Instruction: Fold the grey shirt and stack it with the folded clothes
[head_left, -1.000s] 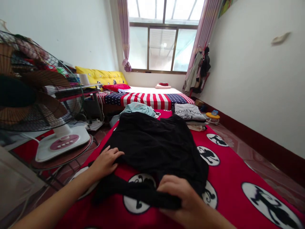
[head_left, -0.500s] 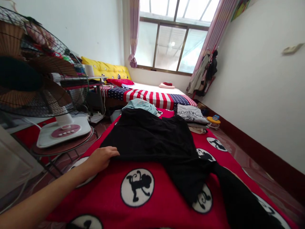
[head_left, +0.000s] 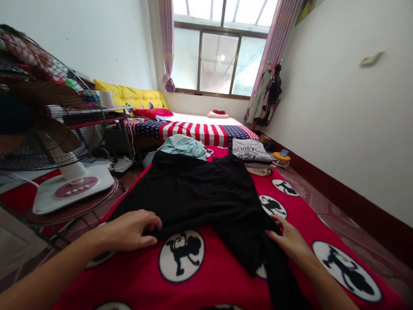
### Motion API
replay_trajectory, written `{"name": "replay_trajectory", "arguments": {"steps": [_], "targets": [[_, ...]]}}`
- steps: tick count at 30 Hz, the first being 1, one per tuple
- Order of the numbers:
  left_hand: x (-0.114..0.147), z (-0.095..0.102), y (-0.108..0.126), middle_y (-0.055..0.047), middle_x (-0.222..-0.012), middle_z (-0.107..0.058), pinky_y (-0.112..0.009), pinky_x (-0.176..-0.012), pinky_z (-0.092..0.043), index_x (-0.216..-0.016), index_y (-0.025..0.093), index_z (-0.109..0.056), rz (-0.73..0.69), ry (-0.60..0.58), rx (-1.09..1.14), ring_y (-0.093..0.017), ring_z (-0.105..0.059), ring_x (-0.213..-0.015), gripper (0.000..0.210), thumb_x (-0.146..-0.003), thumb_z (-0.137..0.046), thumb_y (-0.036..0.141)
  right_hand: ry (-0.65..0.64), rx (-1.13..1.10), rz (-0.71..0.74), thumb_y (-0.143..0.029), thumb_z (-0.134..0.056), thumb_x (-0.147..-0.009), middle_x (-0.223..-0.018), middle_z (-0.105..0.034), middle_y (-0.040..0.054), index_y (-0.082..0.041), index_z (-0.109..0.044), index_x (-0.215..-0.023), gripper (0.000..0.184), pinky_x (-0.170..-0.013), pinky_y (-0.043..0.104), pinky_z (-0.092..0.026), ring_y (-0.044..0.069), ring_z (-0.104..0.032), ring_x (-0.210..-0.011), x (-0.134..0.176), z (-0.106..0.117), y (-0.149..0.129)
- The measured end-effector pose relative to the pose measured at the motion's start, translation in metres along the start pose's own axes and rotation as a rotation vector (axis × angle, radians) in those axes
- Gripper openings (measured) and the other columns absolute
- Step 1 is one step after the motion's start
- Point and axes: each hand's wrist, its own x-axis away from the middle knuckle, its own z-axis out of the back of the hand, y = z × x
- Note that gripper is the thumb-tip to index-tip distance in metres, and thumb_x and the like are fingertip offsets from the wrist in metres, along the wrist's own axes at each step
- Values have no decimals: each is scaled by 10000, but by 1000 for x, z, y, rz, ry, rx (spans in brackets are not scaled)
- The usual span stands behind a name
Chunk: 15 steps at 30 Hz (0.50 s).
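Two hands on black garment (head_left: 200, 193), spread on red blanket (head_left: 226, 284): left hand (head_left: 129, 230) pinching hem, right hand (head_left: 287, 239) flat, unclenched; fabric best smoothed outward evenly.

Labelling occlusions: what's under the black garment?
The black garment lies on the red monkey-print blanket, with the left hand and right hand at its near edge. Whatever else lies beneath it is covered.
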Motion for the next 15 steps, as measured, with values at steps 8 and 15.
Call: {"name": "replay_trajectory", "arguments": {"steps": [8,15], "targets": [[-38,13,39,-62,-1190,-650,-362,-898,-518,-1236,256,-575,-67,388,517,-225,-647,-996,487,-816,-586,504,-298,-104,265,-220,-575,-699,-711,-660,6,-188,-635,-741,80,-606,244,-446,154,-606,-689,1,-2,-129],[-57,35,14,-56,-1263,-631,-410,-968,-506,-1284,261,-533,82,526,818,-279,-604,-1143,633,-791,-529,656,-769,-760,479,-328,-746,-708,-1312,-565,52,-266,-533,-1272,606,-828,319,-532,212,-599,-1125,27,-99,-176]]}}
